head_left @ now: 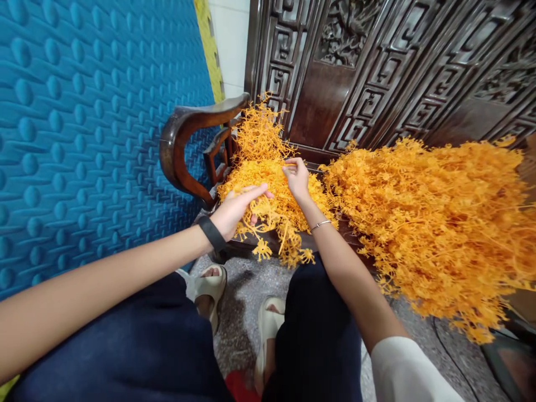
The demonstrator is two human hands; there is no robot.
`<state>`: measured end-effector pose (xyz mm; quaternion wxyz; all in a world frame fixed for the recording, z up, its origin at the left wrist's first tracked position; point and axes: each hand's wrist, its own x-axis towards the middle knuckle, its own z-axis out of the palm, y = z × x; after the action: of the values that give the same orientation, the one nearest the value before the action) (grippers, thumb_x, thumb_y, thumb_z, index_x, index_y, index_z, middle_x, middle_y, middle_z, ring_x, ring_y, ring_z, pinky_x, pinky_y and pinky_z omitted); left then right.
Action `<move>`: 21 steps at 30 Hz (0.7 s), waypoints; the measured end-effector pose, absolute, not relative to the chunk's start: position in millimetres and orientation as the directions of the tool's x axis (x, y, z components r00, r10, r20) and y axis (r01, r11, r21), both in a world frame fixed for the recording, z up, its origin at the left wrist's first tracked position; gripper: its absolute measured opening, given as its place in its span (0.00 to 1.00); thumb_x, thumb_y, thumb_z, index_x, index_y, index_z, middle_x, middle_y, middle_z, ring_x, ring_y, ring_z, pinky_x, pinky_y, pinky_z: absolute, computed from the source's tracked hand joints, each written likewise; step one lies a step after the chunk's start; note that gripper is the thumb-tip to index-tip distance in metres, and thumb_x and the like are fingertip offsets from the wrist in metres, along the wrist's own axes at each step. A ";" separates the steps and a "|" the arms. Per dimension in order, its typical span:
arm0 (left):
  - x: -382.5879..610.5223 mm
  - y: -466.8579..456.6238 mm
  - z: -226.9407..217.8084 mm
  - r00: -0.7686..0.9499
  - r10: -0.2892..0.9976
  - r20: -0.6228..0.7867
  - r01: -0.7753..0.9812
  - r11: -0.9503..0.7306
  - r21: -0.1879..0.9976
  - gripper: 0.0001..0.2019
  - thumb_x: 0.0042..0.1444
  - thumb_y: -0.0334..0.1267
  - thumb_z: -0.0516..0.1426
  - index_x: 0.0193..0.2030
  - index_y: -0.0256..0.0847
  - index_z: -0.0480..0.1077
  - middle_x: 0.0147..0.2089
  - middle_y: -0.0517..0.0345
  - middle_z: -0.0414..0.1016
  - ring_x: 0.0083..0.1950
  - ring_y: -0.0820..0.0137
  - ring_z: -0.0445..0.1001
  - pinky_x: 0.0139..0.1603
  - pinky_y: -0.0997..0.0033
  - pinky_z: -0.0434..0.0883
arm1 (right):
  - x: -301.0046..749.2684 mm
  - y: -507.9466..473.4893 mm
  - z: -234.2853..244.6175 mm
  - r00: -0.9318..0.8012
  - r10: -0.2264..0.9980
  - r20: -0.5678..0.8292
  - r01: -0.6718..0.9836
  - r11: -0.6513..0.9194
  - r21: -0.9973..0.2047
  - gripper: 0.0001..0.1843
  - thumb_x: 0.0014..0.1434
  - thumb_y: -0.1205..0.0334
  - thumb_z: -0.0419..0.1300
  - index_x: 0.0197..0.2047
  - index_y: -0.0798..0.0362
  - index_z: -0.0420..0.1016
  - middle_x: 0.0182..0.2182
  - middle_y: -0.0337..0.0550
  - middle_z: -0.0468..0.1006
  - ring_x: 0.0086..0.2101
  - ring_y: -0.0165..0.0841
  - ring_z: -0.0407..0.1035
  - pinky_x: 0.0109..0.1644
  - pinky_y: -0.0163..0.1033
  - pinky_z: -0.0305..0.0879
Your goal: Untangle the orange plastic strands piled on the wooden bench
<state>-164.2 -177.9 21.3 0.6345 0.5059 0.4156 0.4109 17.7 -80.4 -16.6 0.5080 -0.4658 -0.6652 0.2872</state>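
Orange artificial plant sprigs point(272, 173), thin and branching, are heaped on a dark carved wooden bench in front of me. My left hand point(240, 209), with a black band at the wrist, reaches in from the left. Its fingers curl around a bunch of sprigs point(266, 215) that spills toward the bench's front edge. To its right, my right hand point(296, 177) has thumb and fingertips pinched together on a thin orange sprig at the heap. A slim bracelet point(320, 225) circles that wrist. Parts of the left fingers are hidden among the sprigs.
A larger mass of orange sprigs point(431, 218) fills the right side. The bench's curved armrest point(171, 139) rises at left, its carved backrest point(322, 100) behind. A blue textured mat point(96, 123) stands at left. A black cable point(450, 346) lies on the speckled floor point(238, 312).
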 end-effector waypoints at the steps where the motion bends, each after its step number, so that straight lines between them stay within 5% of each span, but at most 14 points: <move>1: -167.4 -175.0 20.4 0.312 0.939 -0.147 -0.119 0.192 0.974 0.14 0.52 0.46 0.57 0.31 0.35 0.74 0.32 0.56 0.70 0.23 0.79 0.62 0.17 0.80 0.58 | 16.1 -79.6 -17.2 -0.059 0.913 0.403 0.323 0.399 -0.858 0.11 0.51 0.59 0.61 0.39 0.50 0.70 0.31 0.41 0.71 0.37 0.34 0.66 0.40 0.42 0.64; 7: -179.6 -165.4 15.4 0.321 0.919 -0.227 -0.164 0.291 0.943 0.15 0.54 0.48 0.56 0.33 0.36 0.74 0.26 0.59 0.70 0.17 0.80 0.58 0.18 0.78 0.57 | 7.1 -81.2 -18.4 0.007 0.917 0.398 0.246 0.384 -0.890 0.12 0.49 0.52 0.64 0.29 0.52 0.69 0.30 0.41 0.72 0.36 0.33 0.67 0.42 0.42 0.64; 13: -182.6 -161.5 7.6 0.269 0.936 -0.229 -0.223 0.292 0.930 0.11 0.53 0.45 0.57 0.33 0.38 0.72 0.33 0.59 0.73 0.22 0.79 0.63 0.22 0.78 0.62 | -18.3 -134.0 10.2 -0.273 0.849 0.453 0.141 0.501 -0.854 0.21 0.55 0.41 0.57 0.27 0.52 0.72 0.26 0.39 0.70 0.29 0.28 0.63 0.37 0.38 0.60; 18: -183.0 -161.2 0.7 0.263 0.956 -0.128 -0.178 0.178 0.968 0.11 0.54 0.42 0.55 0.29 0.37 0.71 0.29 0.59 0.71 0.25 0.77 0.65 0.23 0.78 0.61 | -32.0 -161.8 20.5 -0.472 0.771 0.428 0.315 0.601 -0.735 0.16 0.46 0.50 0.68 0.26 0.52 0.71 0.25 0.36 0.67 0.28 0.27 0.59 0.34 0.36 0.57; 21: -182.2 -161.7 1.1 0.233 0.959 -0.160 -0.133 0.195 0.972 0.10 0.54 0.39 0.55 0.25 0.37 0.67 0.22 0.61 0.66 0.20 0.78 0.62 0.20 0.78 0.60 | -30.7 -159.4 15.0 -0.455 0.796 0.400 0.294 0.558 -0.776 0.15 0.48 0.52 0.67 0.28 0.52 0.69 0.26 0.36 0.69 0.28 0.27 0.61 0.35 0.37 0.59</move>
<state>-182.2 -161.7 1.1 0.6326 0.4651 0.4441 0.4316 -30.7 -159.4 15.0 0.3924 -0.3444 -0.7907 0.3197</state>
